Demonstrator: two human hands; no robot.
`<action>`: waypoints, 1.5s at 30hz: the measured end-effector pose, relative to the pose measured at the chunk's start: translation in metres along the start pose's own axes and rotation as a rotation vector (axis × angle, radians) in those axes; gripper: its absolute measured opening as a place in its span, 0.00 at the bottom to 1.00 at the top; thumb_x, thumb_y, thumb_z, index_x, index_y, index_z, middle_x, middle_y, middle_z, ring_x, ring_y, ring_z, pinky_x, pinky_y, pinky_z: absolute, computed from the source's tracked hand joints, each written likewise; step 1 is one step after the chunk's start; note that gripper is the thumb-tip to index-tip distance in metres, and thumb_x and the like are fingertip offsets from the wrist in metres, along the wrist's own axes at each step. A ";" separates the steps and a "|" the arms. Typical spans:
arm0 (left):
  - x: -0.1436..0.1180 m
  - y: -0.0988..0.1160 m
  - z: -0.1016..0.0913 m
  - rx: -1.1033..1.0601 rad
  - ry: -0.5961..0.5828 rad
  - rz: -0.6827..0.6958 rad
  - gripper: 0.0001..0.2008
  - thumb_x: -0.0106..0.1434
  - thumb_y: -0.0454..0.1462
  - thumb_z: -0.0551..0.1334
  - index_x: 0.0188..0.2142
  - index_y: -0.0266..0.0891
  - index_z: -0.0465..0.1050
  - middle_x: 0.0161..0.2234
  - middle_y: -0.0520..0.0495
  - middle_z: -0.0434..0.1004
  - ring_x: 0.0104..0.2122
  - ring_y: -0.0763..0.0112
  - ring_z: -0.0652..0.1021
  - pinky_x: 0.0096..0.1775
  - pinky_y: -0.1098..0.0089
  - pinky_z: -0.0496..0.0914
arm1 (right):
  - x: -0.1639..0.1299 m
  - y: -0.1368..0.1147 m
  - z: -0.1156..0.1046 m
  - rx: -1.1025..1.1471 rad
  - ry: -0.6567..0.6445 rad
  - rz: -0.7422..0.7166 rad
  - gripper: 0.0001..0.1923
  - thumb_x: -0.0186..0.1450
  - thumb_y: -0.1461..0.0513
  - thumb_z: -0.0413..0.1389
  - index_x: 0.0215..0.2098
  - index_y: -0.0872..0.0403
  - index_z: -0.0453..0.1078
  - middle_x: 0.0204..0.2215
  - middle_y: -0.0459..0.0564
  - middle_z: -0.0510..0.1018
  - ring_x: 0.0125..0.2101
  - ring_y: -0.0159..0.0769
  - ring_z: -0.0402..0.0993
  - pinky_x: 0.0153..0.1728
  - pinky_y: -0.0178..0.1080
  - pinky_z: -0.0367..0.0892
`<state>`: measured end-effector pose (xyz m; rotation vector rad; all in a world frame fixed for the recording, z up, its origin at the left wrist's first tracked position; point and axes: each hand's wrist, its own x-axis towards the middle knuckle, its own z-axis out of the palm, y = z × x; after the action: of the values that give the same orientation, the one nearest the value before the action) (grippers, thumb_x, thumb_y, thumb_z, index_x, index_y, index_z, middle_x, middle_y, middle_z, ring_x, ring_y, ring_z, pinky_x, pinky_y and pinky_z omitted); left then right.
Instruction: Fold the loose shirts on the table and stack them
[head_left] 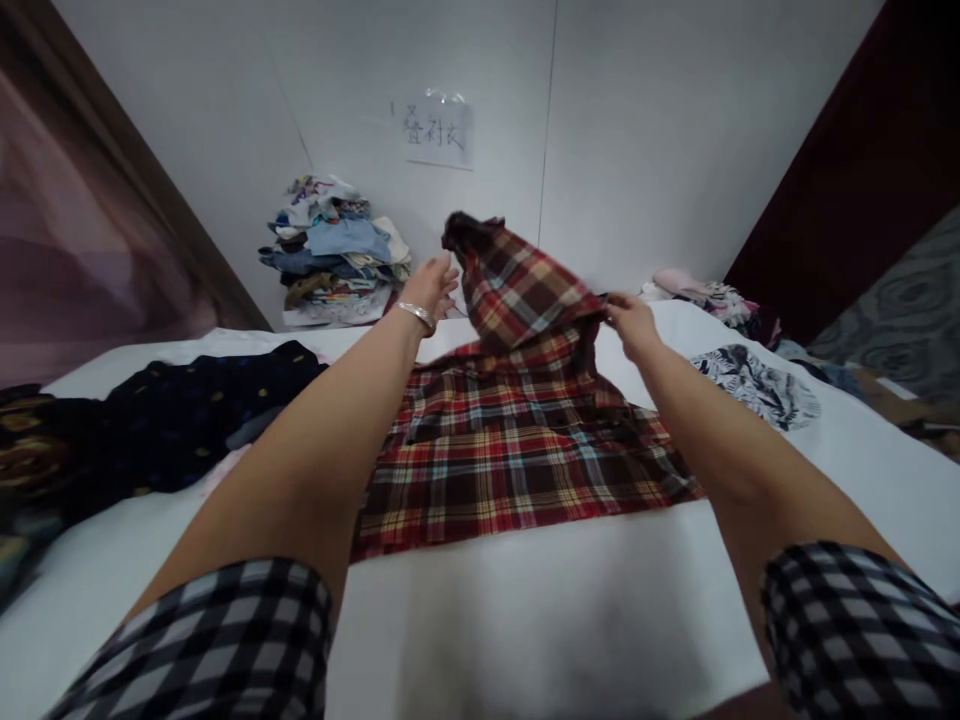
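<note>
A red, brown and cream plaid shirt (517, 440) is spread on the white table in front of me, its lower edge towards me. The upper part is lifted off the table and blurred by motion. My right hand (630, 322) pinches the lifted fabric at its right side. Just left of the raised cloth is my left hand (436, 287), its fingers apart and a silver bracelet on the wrist. A small gap seems to lie between those fingers and the shirt.
Stacked clothes (341, 245) stand at the back left by the wall. Dark patterned garments (202, 410) lie on the table's left side. To the right are a black-and-white leaf-print cloth (757, 385) and a pinkish clothes pile (701, 295). A handwritten paper (440, 133) hangs on the wall.
</note>
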<state>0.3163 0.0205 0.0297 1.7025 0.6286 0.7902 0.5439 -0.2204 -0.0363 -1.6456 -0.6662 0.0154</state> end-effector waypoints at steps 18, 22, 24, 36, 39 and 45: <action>-0.205 -0.110 -0.099 1.432 -0.441 0.035 0.29 0.56 0.53 0.57 0.52 0.39 0.68 0.44 0.39 0.78 0.45 0.54 0.76 0.49 0.59 0.64 | -0.155 0.043 -0.051 -0.738 -0.843 -0.061 0.26 0.57 0.57 0.60 0.53 0.55 0.70 0.45 0.55 0.78 0.42 0.47 0.74 0.45 0.42 0.66; -0.205 -0.095 -0.099 1.426 -0.554 0.009 0.18 0.58 0.49 0.58 0.39 0.38 0.74 0.34 0.42 0.79 0.39 0.55 0.77 0.45 0.59 0.64 | -0.166 0.030 -0.050 -0.854 -0.894 -0.149 0.13 0.58 0.60 0.57 0.41 0.54 0.75 0.42 0.54 0.78 0.41 0.45 0.74 0.43 0.40 0.65; -0.210 -0.089 -0.102 1.341 -0.574 0.059 0.13 0.58 0.45 0.59 0.36 0.39 0.73 0.36 0.44 0.79 0.38 0.60 0.77 0.42 0.64 0.65 | -0.174 0.026 -0.053 -0.879 -0.895 -0.237 0.08 0.60 0.62 0.54 0.34 0.54 0.75 0.37 0.54 0.78 0.38 0.43 0.73 0.42 0.40 0.65; -0.296 -0.076 -0.113 1.226 -0.556 0.813 0.10 0.64 0.30 0.51 0.29 0.39 0.68 0.29 0.49 0.71 0.29 0.70 0.69 0.37 0.67 0.61 | -0.209 0.031 -0.084 -0.692 -0.838 -0.290 0.21 0.60 0.62 0.54 0.53 0.51 0.67 0.48 0.54 0.75 0.47 0.45 0.71 0.49 0.44 0.64; -0.312 -0.082 -0.117 1.201 -0.531 0.872 0.12 0.64 0.28 0.49 0.30 0.39 0.68 0.28 0.50 0.71 0.28 0.71 0.68 0.37 0.67 0.61 | -0.214 0.036 -0.087 -0.663 -0.834 -0.353 0.11 0.60 0.66 0.52 0.39 0.52 0.74 0.41 0.53 0.77 0.44 0.43 0.72 0.47 0.44 0.66; -0.322 -0.088 -0.127 1.163 -0.459 0.844 0.13 0.61 0.26 0.49 0.33 0.39 0.70 0.33 0.48 0.75 0.30 0.71 0.70 0.38 0.66 0.63 | -0.225 0.045 -0.096 -0.506 -0.801 -0.295 0.14 0.57 0.68 0.50 0.39 0.51 0.72 0.45 0.51 0.76 0.47 0.42 0.71 0.49 0.44 0.65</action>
<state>0.0121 -0.1203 -0.0935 3.2011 -0.0664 0.5314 0.4114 -0.4049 -0.1380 -1.9990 -1.6217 0.3296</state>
